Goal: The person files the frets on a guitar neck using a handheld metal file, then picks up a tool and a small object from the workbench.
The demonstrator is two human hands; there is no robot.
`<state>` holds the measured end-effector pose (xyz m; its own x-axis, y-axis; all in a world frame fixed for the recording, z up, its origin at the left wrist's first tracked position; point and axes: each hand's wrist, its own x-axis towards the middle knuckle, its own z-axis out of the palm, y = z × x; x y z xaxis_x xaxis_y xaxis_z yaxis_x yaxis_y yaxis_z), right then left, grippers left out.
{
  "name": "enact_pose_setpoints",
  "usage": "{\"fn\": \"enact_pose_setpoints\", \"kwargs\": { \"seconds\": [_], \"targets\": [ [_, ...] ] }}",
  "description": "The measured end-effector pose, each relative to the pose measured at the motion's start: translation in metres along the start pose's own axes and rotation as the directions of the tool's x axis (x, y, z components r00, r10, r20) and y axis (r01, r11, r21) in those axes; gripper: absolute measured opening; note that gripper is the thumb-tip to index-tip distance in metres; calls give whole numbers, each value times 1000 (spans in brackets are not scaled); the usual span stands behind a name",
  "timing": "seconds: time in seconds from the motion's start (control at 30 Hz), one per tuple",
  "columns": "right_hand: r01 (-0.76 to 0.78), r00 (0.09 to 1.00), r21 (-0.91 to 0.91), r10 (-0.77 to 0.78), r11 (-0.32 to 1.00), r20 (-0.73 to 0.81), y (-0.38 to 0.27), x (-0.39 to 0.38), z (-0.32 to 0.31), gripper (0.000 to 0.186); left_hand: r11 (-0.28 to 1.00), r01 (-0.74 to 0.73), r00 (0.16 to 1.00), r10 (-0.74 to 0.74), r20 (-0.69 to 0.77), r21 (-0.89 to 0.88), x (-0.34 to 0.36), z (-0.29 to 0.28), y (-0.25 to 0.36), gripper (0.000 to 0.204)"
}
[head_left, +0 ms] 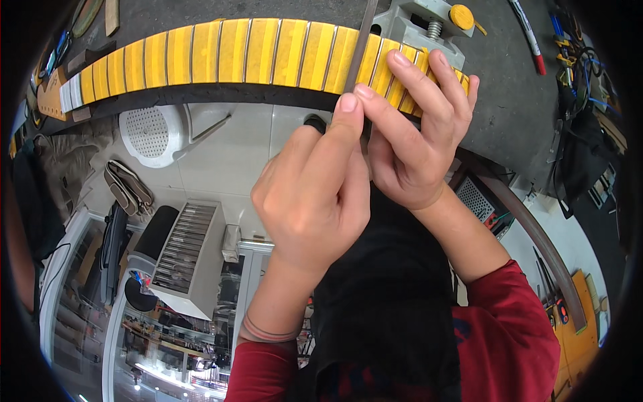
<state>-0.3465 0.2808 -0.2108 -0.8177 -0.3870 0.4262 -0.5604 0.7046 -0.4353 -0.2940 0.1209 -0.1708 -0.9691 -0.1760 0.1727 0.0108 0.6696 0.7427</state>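
A long guitar neck [228, 52] lies across the bench, its fretboard covered in yellow tape between the bare metal frets. A slim grey file [362, 47] crosses the fretboard toward its right part, pointing away from me. My left hand [318, 187] is closed round the file's near end, thumb on top and fingers curled beneath. My right hand [425, 124] rests over the right end of the neck with its fingers spread on the taped frets. Its index fingertip touches the file's side, beside my left thumb. The file's grip end is hidden in my left hand.
A grey metal vise [429, 27] with a yellow knob [461, 17] stands behind the neck. A red-capped marker [529, 37] lies on the dark bench [506, 114]. Below are a perforated white stool [151, 137] and a rack of thin tools [184, 258].
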Motion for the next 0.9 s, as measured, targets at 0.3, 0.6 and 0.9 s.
{"fn": "enact_pose_setpoints", "kwargs": {
  "seconds": [0.3,0.6,0.9],
  "targets": [
    [24,1000,-36,-24,999,-4,5,-5,2,56,978,110,992,-99,72,-176,-48,-20,0,46],
    [36,999,-62,-35,997,17,6,-3,-3,53,972,87,995,-73,73,-218,-65,-27,-5,47],
    [67,998,-58,-68,996,-4,7,0,0,49,945,29,999,-38,-21,-326,3,5,-6,43]
  ]
}}
